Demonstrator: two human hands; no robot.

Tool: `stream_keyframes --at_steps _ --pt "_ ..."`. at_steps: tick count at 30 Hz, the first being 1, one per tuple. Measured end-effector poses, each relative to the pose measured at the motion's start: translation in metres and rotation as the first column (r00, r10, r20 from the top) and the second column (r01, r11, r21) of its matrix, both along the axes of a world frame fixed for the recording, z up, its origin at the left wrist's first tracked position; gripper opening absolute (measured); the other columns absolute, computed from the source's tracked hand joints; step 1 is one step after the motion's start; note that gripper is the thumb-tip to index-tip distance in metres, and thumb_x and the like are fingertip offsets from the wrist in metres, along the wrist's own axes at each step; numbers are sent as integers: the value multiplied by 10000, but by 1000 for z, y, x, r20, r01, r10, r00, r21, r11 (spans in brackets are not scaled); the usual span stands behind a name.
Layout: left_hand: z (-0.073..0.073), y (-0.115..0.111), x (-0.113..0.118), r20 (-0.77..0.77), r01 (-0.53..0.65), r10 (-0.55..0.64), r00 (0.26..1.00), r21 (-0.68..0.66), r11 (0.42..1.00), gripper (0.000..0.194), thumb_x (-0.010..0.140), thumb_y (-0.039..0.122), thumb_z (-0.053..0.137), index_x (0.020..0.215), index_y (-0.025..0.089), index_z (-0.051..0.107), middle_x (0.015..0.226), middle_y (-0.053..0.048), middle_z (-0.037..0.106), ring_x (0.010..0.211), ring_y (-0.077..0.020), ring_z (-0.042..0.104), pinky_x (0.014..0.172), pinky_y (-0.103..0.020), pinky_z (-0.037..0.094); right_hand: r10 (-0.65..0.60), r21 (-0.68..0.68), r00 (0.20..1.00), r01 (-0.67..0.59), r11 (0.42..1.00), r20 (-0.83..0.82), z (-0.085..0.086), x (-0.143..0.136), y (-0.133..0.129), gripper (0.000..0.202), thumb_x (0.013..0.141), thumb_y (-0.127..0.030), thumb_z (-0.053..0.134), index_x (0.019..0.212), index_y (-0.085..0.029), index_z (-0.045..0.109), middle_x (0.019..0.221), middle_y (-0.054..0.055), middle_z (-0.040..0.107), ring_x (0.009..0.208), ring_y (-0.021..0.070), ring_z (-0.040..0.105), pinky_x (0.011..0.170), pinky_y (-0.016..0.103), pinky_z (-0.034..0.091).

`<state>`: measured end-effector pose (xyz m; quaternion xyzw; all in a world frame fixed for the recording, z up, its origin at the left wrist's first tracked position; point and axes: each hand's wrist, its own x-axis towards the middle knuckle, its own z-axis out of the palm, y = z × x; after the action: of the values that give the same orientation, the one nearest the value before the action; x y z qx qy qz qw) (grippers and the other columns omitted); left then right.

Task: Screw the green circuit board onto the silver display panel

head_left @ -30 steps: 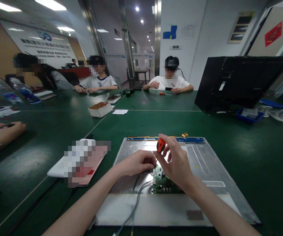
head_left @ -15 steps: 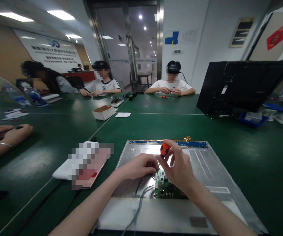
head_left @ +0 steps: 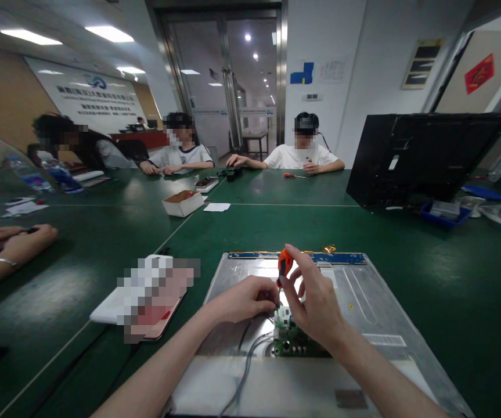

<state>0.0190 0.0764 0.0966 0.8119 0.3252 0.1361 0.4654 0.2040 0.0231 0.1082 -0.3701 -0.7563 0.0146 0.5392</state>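
My right hand (head_left: 315,293) grips an orange and black screwdriver (head_left: 285,264) by its handle, fingertips near the top and thumb lower down. Its shaft points down at the left edge of a green circuit board (head_left: 294,337). Beside the shaft, my left hand (head_left: 254,299) is closed in a pinch; what its fingertips hold is hidden. The board sits on a large flat metal display panel (head_left: 385,316), partly covered by my right hand. Grey cables (head_left: 248,368) run from the board's left side toward the panel's near edge. A blue circuit strip (head_left: 346,258) lines the panel's far edge.
Left of the panel lie a white object (head_left: 115,302) and a pink phone-like object (head_left: 158,319), both partly blurred. A white box (head_left: 183,204) stands farther back. A black monitor (head_left: 420,157) is at the right. Another person's hands (head_left: 28,244) are at the left; other people sit opposite.
The screwdriver's handle has tilted slightly left and shows more between my fingers. My left hand stays beside the shaft. Across the table, a person has reached an arm toward a black object.
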Motion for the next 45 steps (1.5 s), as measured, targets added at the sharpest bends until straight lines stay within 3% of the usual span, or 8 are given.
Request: stream_keyframes --at_steps 3,5,14,21,27,32,36,45 --pt "4 -1 1 -13 -22 22 1000 5 1000 54 798 166 636 852 165 633 775 9 628 733 -155 571 683 -260 446 -40 8 998 40 999 -40 -2 0 2 476 941 -211 525 1390 -223 366 796 -13 627 445 99 505 398 222 435" --pt "5 -2 1 -11 -35 35 999 -17 999 70 787 158 637 856 168 627 760 17 624 705 -144 560 667 -255 443 -53 18 997 54 998 -58 -4 0 3 436 938 -216 537 1345 -230 379 757 -39 602 426 91 482 387 208 414" --pt "2 0 1 0 0 0 1000 27 1000 53 793 148 630 842 168 636 787 9 647 733 -149 577 682 -259 443 39 -29 999 -39 999 3 0 1 0 462 986 -178 471 1428 -299 410 1165 91 575 673 128 613 479 247 500" --pt "0 -1 0 -1 -5 5 1000 1 1000 88 803 154 615 888 174 624 772 19 623 717 -145 562 679 -256 443 16 -33 999 -15 999 39 1 1 1 559 988 -156 399 1526 -266 292 1099 102 625 675 160 616 511 282 532" --pt "2 -1 0 -16 -13 13 1000 1 1000 91 807 195 635 894 167 630 785 7 623 727 -156 564 674 -265 433 -61 -7 998 61 998 -11 -3 0 2 490 950 -248 532 1402 -237 344 774 -26 594 453 108 496 406 231 424" --pt "4 -2 1 -16 -23 23 1000 2 1000 67 808 191 636 871 173 622 794 13 625 710 -144 550 672 -256 438 -43 32 998 45 998 -40 -2 0 1 387 944 -203 526 1300 -245 379 887 9 585 510 100 507 426 214 417" --pt "3 -2 1 -6 -6 6 1000 5 1000 50 815 181 632 862 173 619 793 12 620 730 -151 558 683 -263 435 -7 9 1000 8 1000 -19 0 0 0 399 961 -181 484 1345 -243 395 1033 67 575 633 122 581 463 223 462" --pt "4 -2 1 -1 9 -9 1000 -27 1000 55 803 153 613 857 158 623 789 8 604 711 -144 548 654 -245 424 -46 -30 999 45 999 -16 -4 -2 0 513 952 -181 464 1444 -208 321 875 25 630 492 112 518 434 244 426"
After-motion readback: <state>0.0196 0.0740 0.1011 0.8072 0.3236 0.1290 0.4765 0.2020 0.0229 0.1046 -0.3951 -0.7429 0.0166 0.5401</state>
